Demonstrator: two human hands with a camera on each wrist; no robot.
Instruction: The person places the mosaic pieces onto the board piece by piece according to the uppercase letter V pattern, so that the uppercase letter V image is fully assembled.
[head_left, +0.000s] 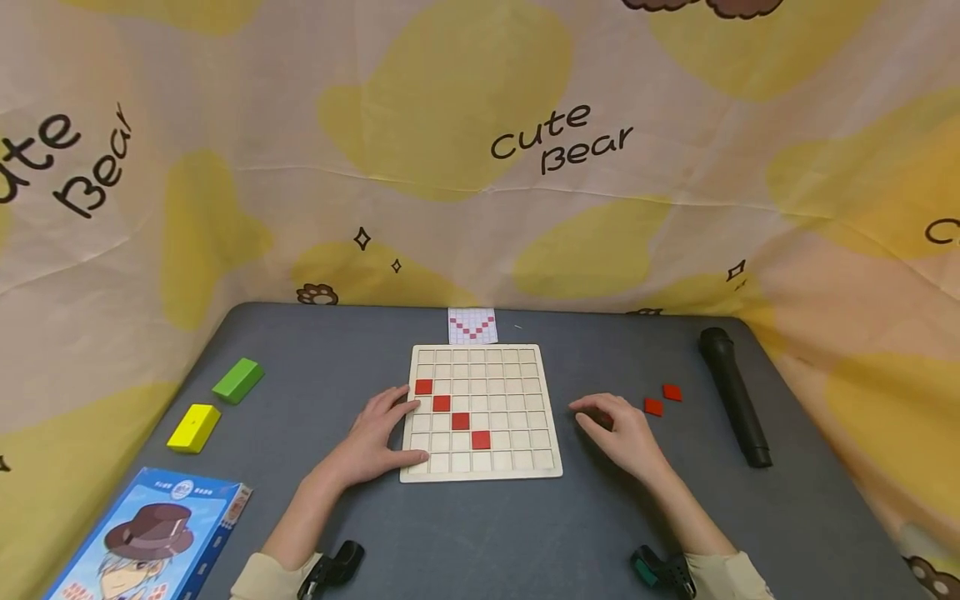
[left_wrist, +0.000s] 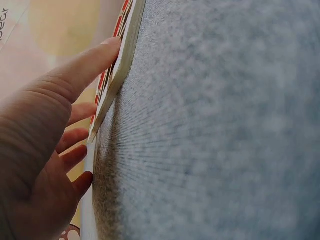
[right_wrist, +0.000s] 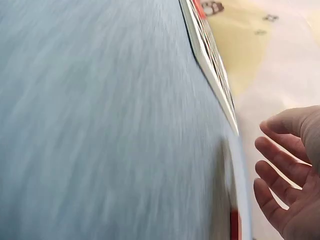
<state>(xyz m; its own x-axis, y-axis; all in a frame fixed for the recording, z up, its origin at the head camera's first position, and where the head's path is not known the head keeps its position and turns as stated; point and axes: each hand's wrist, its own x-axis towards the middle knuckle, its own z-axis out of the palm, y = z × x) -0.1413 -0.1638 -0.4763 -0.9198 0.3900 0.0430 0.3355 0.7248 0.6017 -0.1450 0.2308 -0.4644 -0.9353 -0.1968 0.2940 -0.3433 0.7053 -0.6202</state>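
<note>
A pale square grid board [head_left: 480, 477] lies mid-table. Several red square tiles [head_left: 461, 422] run in a diagonal line down its left half. At the board's left edge is my left hand [head_left: 369, 439], its thumb and fingertips touching the rim. The left wrist view shows that thumb lying over the board's edge [left_wrist: 124, 62]. To the right of the board hovers my right hand [head_left: 618, 433], fingers loosely bent and apart from the thumb. Nothing shows between them in the right wrist view. Beyond its knuckles lie two loose red tiles, a nearer one [head_left: 653, 407] and a farther one [head_left: 672, 392].
Behind the board lies a small card [head_left: 472, 327] printed with a pink V of squares on a grid. A black microphone [head_left: 737, 398] is at far right. On the left are a green block [head_left: 238, 381], a yellow block [head_left: 193, 428] and a blue box [head_left: 150, 533].
</note>
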